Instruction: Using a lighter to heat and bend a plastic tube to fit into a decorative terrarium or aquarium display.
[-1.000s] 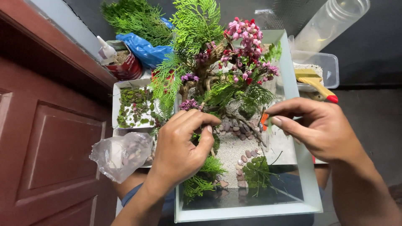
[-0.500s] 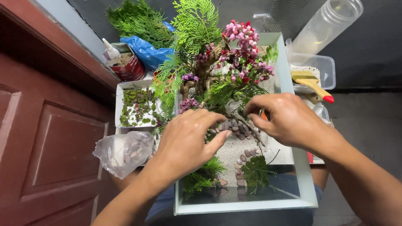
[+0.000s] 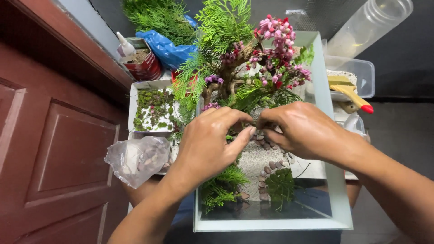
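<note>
Glass tank (image 3: 332,190): rectangular, clear-walled, seen from above; floor covered in pale sand (image 3: 253,160), with a curving line of small brown pebbles (image 3: 266,169) running from the front wall back toward the middle.

Planting: a small tree (image 3: 226,40) with green feathery foliage stood at the back of the tank, with pink and red flowers (image 3: 278,38) beside it to the right. Low green sprigs (image 3: 221,187) lay at the front left; a round fern-like sprig (image 3: 280,183) sat just right of the pebble line.

Left hand (image 3: 210,144): inside the tank over the sand, fingers curled, thumb and fingertips pinched together at the far end of the pebble line. What it pinched could not be told.

Right hand (image 3: 305,129): opposite, fingers bent down, tips meeting the left hand's over the pebbles; likewise pinched, contents hidden.

Left of the tank: white tray (image 3: 133,108) holding moss (image 3: 151,108); crumpled clear bag (image 3: 135,158) just in front of it; red tin (image 3: 147,68) and blue bag (image 3: 167,47) behind.

Right of the tank: brush (image 3: 350,90) with a red-tipped handle, clear tub (image 3: 361,72), clear plastic bottle (image 3: 370,25).

Far left: brown panelled door (image 3: 49,149).
</note>
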